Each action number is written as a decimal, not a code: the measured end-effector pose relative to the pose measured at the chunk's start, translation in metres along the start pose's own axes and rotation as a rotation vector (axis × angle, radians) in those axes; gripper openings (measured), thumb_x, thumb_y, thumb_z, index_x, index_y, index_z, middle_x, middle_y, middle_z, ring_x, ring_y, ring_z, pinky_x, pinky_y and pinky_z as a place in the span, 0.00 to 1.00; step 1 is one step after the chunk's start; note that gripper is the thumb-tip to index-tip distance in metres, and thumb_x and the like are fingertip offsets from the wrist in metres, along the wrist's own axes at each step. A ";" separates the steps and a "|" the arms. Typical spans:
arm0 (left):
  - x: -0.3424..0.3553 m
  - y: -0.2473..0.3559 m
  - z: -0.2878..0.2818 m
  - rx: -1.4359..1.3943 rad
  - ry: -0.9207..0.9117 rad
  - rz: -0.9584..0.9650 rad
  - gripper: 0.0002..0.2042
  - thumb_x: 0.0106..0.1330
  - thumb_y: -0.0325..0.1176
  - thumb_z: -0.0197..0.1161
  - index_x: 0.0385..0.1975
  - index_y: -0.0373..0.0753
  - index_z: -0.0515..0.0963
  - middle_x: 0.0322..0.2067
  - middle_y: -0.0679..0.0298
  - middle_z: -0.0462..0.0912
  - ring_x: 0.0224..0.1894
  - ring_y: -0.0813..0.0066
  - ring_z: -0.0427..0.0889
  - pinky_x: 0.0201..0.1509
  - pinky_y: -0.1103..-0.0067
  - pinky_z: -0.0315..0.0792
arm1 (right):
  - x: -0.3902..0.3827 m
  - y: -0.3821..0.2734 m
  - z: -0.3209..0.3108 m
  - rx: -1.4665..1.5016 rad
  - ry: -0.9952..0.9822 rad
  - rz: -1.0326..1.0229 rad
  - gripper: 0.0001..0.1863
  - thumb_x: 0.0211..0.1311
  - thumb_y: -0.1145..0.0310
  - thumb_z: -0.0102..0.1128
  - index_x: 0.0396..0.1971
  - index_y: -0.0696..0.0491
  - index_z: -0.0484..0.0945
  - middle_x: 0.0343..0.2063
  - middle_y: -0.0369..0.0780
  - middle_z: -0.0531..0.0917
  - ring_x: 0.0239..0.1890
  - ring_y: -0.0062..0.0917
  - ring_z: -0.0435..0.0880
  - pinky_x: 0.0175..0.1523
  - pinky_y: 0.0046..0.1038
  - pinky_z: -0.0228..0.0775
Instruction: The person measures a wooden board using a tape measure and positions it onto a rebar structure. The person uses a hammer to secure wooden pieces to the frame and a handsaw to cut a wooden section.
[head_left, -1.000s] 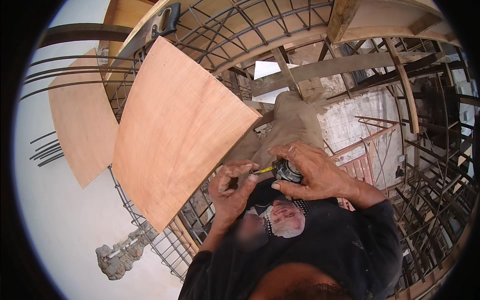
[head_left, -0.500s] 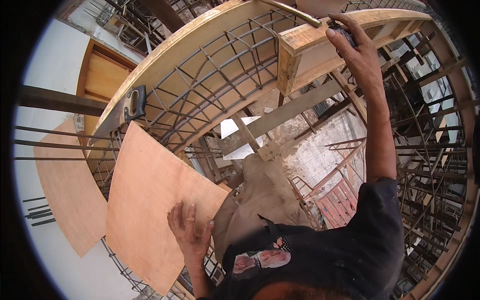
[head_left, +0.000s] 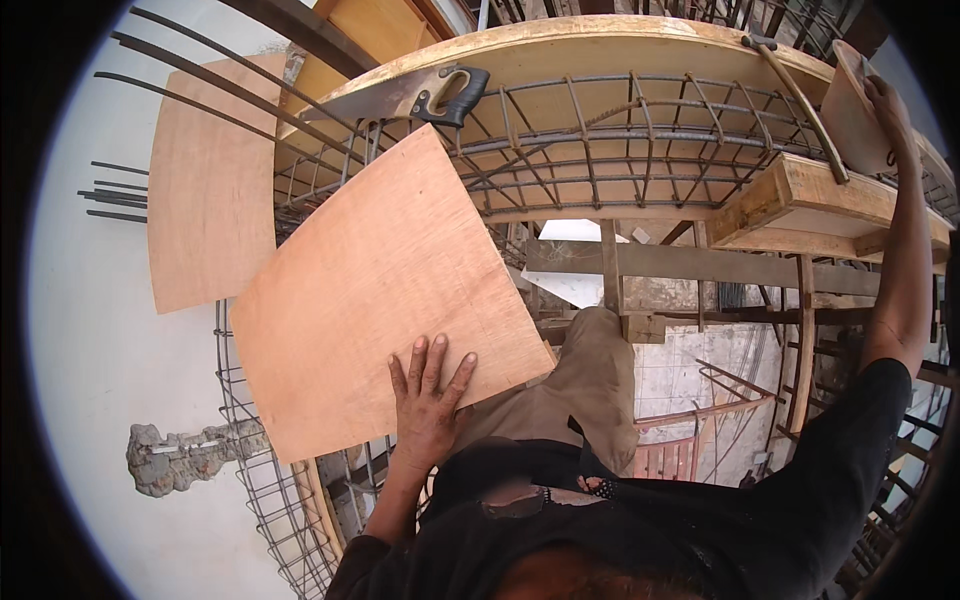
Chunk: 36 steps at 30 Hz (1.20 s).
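Plywood panel (head_left: 375, 270), broad and pale orange-brown with four edges, lies in front of the person over steel bars. The left hand (head_left: 428, 410) is on the panel near its lower edge, palm down, fingers spread apart. The right arm stretches out far to the right of the panel, and the right hand (head_left: 885, 115) is at a tan, curved-walled object (head_left: 848, 110). Its fingers are bent over that object's side; I cannot tell whether they pinch it or only touch it.

Just left of the tan object, and well to the right of the panel, a hammer (head_left: 800, 106) lies aslant, its handle end by a timber frame (head_left: 840, 200). Right above the panel's top corner rests a handsaw (head_left: 385, 100), its dark grip toward the right. A cage of reinforcing bars (head_left: 620, 134) runs from the panel's top corner off to the right. Left of the panel, a second plywood sheet (head_left: 212, 225) stands near the white wall (head_left: 85, 330), crossed by dark rods (head_left: 175, 97). The person's trouser leg (head_left: 600, 400) shows beyond the panel's right corner.
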<state>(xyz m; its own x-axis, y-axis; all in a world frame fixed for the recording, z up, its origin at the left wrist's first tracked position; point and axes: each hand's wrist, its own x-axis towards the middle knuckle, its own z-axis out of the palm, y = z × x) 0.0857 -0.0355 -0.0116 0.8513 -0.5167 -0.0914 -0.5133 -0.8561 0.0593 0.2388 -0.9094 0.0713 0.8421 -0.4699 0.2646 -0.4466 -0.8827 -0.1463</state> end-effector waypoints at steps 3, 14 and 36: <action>-0.009 -0.004 0.001 -0.026 0.021 -0.002 0.47 0.46 0.38 0.79 0.72 0.61 0.65 0.77 0.59 0.52 0.80 0.53 0.45 0.78 0.42 0.36 | 0.010 0.011 0.008 0.007 0.080 -0.099 0.28 0.74 0.52 0.49 0.62 0.58 0.75 0.56 0.50 0.82 0.61 0.42 0.80 0.64 0.35 0.67; -0.020 -0.059 -0.031 -0.288 0.184 -0.082 0.38 0.58 0.48 0.73 0.70 0.48 0.68 0.71 0.55 0.65 0.76 0.49 0.57 0.79 0.46 0.38 | -0.322 -0.370 0.045 1.206 -0.598 -0.262 0.27 0.72 0.56 0.62 0.63 0.57 0.74 0.53 0.42 0.80 0.55 0.28 0.80 0.61 0.32 0.72; 0.158 -0.340 -0.077 -0.104 -0.081 -0.636 0.46 0.66 0.73 0.45 0.57 0.28 0.79 0.55 0.37 0.80 0.63 0.43 0.77 0.68 0.63 0.68 | -0.588 -0.558 0.129 1.265 -1.460 -0.369 0.64 0.60 0.23 0.52 0.73 0.69 0.46 0.71 0.63 0.57 0.75 0.51 0.54 0.77 0.41 0.50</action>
<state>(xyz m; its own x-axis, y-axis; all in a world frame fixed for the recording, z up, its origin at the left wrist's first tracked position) 0.4037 0.1745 0.0306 0.9726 0.0893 -0.2146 0.1053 -0.9924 0.0640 0.0321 -0.1398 -0.1260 0.6873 0.6512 -0.3217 -0.3425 -0.1001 -0.9342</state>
